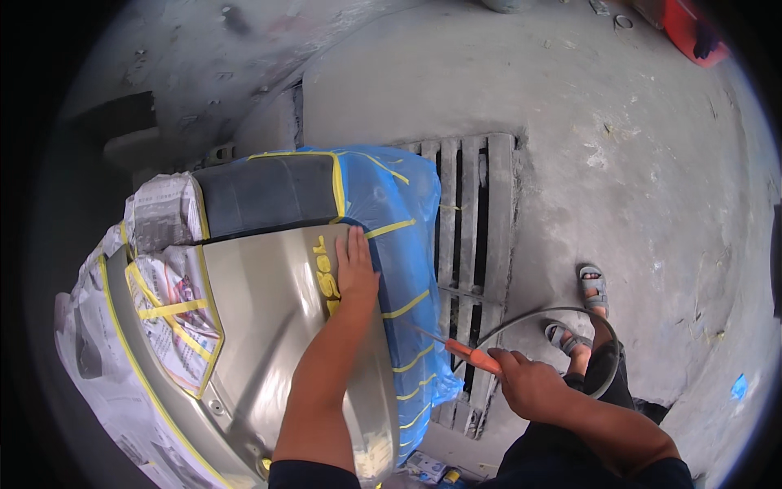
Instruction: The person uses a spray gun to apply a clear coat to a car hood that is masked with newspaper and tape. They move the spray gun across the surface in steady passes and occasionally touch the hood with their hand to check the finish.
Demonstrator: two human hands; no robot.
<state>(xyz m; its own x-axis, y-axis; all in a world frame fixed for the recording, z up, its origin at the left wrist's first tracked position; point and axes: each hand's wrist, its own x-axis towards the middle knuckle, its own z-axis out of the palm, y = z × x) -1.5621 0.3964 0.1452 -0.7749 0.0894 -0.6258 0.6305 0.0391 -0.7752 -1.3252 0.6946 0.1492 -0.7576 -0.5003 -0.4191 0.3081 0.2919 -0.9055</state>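
Note:
My left hand (356,269) lies flat, fingers extended, on a beige metal car panel (257,293), beside yellow masked lettering (324,269) and the edge of blue plastic sheeting (405,261) held with yellow tape. Newspaper masking (169,301) covers part of the panel's left side, and a dark section (262,187) adjoins it at the top. My right hand (529,383) grips an orange-handled tool (481,357) with a thin shaft pointing at the sheeting's right side. A dark hose or cable loops around near this hand; where it joins the tool is unclear.
A slatted floor grate (501,204) is set in the grey concrete floor beside the car. My sandalled feet (593,284) stand to the right. A red container (688,28) sits at top right, and small items (432,466) lie below the sheeting.

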